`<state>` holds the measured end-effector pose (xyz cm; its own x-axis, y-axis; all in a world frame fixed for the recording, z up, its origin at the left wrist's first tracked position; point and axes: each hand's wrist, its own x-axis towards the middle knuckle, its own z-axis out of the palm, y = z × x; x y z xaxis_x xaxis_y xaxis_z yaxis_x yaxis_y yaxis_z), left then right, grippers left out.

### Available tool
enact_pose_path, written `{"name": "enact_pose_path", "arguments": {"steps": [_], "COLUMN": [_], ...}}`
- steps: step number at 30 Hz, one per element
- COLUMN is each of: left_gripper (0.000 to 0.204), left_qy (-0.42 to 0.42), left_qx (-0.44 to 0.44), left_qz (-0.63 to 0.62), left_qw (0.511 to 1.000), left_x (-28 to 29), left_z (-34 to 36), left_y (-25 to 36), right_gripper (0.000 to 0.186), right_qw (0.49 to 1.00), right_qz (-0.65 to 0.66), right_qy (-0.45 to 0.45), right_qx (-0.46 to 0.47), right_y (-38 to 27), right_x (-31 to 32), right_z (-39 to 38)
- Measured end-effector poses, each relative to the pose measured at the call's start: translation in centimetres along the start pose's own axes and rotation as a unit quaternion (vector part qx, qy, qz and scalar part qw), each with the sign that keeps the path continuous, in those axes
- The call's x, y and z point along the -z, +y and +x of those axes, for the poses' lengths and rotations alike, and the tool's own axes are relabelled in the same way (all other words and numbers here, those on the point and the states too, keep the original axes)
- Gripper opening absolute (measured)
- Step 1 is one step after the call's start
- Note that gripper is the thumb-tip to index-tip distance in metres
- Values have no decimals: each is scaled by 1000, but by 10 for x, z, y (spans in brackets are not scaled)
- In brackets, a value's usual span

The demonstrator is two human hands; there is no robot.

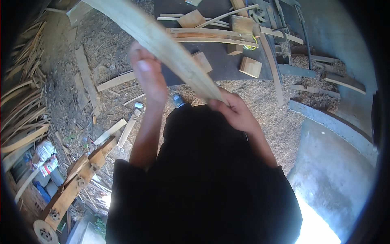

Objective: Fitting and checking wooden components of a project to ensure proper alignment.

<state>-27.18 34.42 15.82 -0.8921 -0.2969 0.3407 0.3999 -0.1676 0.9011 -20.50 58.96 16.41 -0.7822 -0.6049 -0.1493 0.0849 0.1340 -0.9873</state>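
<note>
A long, pale wooden board (162,42) slants in front of me, from the top left down to the middle. Its near end lies in my right hand (232,109), closed round it with the thumb on the upper face. My left hand (149,75) is raised at the board's left edge. Its fingers are smeared by motion and partly behind the board, so I cannot see whether they grip it. Beyond the board, a dark worktable (252,55) bears wooden blocks (250,67) and several long strips (211,35).
Wood shavings (268,122) and offcuts (110,131) litter the floor. Curved wooden strips (24,110) are piled at the far left. A wooden beam with metal fittings (67,197) stands lower left. A concrete ledge (333,120) runs along the right, by a grey wall (343,49).
</note>
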Motion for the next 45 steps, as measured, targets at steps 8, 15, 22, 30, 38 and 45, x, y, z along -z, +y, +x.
{"name": "enact_pose_path", "arguments": {"steps": [8, 15, 22, 30, 38, 45], "left_gripper": [91, 81, 114, 126, 110, 111], "left_qy": [228, 336, 273, 248, 195, 215], "left_qx": [214, 290, 294, 189, 267, 229], "left_qz": [-159, 71, 387, 534, 552, 540], "left_qw": [937, 893, 830, 786, 766, 781], "left_x": [144, 180, 171, 143, 144, 129], "left_z": [13, 3, 20, 10, 5, 23], "left_y": [-20, -145, -191, -194, -228, -178], "right_gripper": [83, 88, 92, 98, 91, 98], "right_qw": [850, 864, 867, 854, 875, 875], "right_qz": [-502, -496, -492, -511, -467, -472], "right_qy": [120, 70, 70, 75, 65, 74], "right_qx": [103, 49, -29, -63, -107, -72], "right_y": [69, 143, 159, 158, 179, 156], "right_x": [-70, -112, -132, -130, -129, -124], "right_z": [44, 62, 78, 71, 83, 71]}}
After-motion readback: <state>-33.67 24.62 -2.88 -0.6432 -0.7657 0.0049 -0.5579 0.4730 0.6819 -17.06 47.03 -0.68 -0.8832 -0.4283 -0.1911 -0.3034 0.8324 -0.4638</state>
